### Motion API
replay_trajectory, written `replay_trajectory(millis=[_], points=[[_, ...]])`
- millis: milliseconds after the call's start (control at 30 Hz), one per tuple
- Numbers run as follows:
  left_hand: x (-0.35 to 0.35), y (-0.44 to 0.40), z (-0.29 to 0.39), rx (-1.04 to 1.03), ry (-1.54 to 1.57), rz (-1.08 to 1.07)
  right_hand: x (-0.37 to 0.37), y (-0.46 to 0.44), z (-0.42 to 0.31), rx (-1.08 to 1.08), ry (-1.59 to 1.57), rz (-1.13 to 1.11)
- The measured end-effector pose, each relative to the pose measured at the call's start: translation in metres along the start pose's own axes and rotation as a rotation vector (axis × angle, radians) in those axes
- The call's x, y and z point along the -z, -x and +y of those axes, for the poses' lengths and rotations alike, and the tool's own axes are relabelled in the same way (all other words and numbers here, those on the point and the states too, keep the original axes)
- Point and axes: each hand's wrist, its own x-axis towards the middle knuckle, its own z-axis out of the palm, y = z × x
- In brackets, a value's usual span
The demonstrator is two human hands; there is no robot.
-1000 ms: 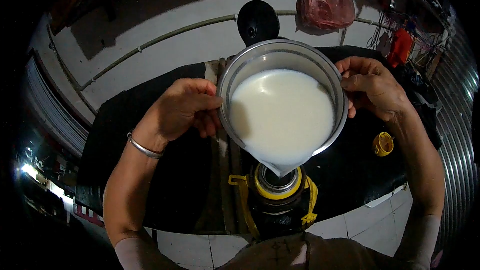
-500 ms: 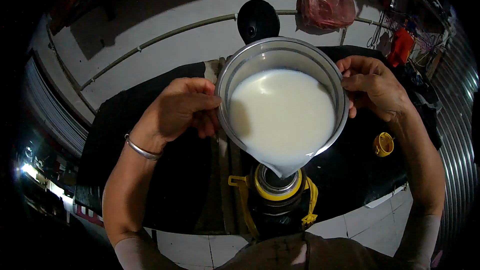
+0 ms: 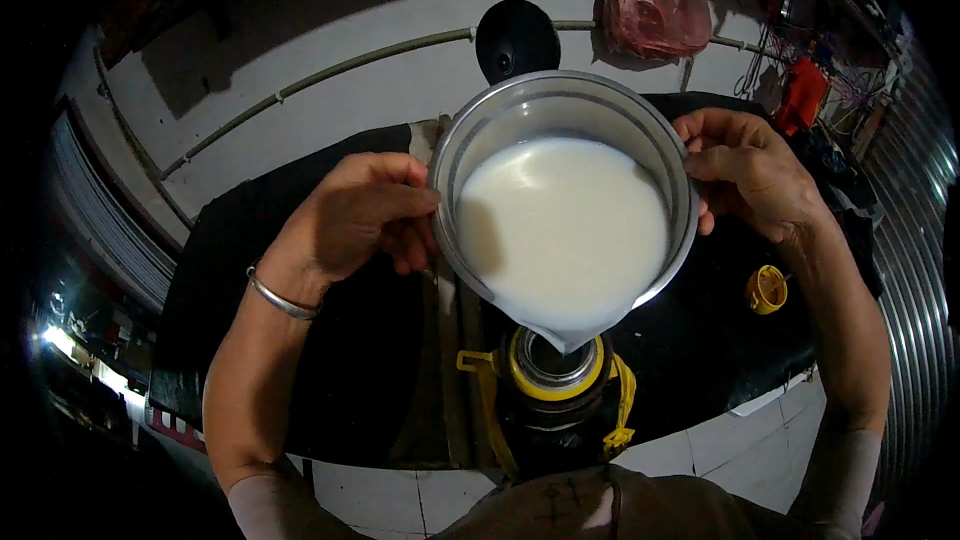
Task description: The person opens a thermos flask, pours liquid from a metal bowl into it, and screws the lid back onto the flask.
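Observation:
A steel pot (image 3: 665,280) of white, milky liquid (image 3: 565,230) is tilted toward me, its lip over the mouth of a flask (image 3: 556,368) with a yellow rim. My left hand (image 3: 370,215) pinches the pot's left edge, thumb on the rim. On the opposite side my right hand (image 3: 748,175) grips the rim with thumb and fingers. Liquid reaches the near lip and appears to run off it in a point above the flask opening. A yellow strap (image 3: 622,405) hangs at the flask's side. The pot hides part of the flask's mouth.
The flask stands near the front edge of a black-covered table (image 3: 350,360). A yellow cap (image 3: 767,290) lies on the right. Behind the pot is a black round object (image 3: 517,40). A reddish plastic bag (image 3: 655,15) hangs on the wall; corrugated metal (image 3: 915,270) rises at far right.
The pot's far rim has risen very slightly in view, and the liquid has drawn back a little from it. Both hands keep their hold; the flask stays put.

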Motion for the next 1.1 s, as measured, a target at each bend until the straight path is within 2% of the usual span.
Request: replay_trajectory(millis=[1100], points=[[-0.0025, 0.0057, 0.002, 0.001, -0.032, 0.053, -0.0011, 0.0031, -0.0025, 0.031, 0.022, -0.01]])
